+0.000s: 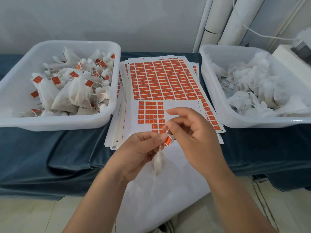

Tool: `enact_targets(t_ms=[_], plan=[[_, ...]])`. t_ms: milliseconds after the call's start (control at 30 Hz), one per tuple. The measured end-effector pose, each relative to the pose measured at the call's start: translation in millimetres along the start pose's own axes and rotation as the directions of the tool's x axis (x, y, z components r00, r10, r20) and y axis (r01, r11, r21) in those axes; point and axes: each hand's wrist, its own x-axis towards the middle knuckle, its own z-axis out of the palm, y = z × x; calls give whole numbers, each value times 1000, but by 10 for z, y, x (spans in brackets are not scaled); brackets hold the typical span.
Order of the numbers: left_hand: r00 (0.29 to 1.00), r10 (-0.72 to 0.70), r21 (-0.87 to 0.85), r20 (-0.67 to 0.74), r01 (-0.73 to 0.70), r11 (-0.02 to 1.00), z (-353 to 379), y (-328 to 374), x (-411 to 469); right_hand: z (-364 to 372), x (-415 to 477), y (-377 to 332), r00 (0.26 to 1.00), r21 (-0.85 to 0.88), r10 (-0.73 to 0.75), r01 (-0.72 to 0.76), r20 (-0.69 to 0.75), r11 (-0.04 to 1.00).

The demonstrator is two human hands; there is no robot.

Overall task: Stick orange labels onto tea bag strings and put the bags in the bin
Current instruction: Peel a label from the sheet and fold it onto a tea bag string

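Left hand (pixel 143 149) pinches a folded orange label (pixel 168 140) at its fingertips. Right hand (pixel 193 137) meets it from the other side, fingers curled, pinching the string (pixel 168 129) just above the label, index finger held out straight. Tea bag (pixel 159 163) hangs from the string just below the left hand's fingers, over a white sheet (pixel 159 207). Beyond both hands, label sheets (pixel 159 78) lie stacked on the blue-draped desk (pixel 50 148), the top one partly stripped at the end nearest the hands. Out past the left hand, a white bin (pixel 58 122) holds labelled bags. Out past the right hand, a second bin (pixel 252 126) holds plain white bags.
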Motion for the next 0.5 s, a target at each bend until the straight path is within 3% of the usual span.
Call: enact_targets(t_ms=[500], plan=[[965, 169, 249, -199, -117, 962, 84, -1, -43, 16, 15, 46, 990, 122, 137, -138, 14, 983]])
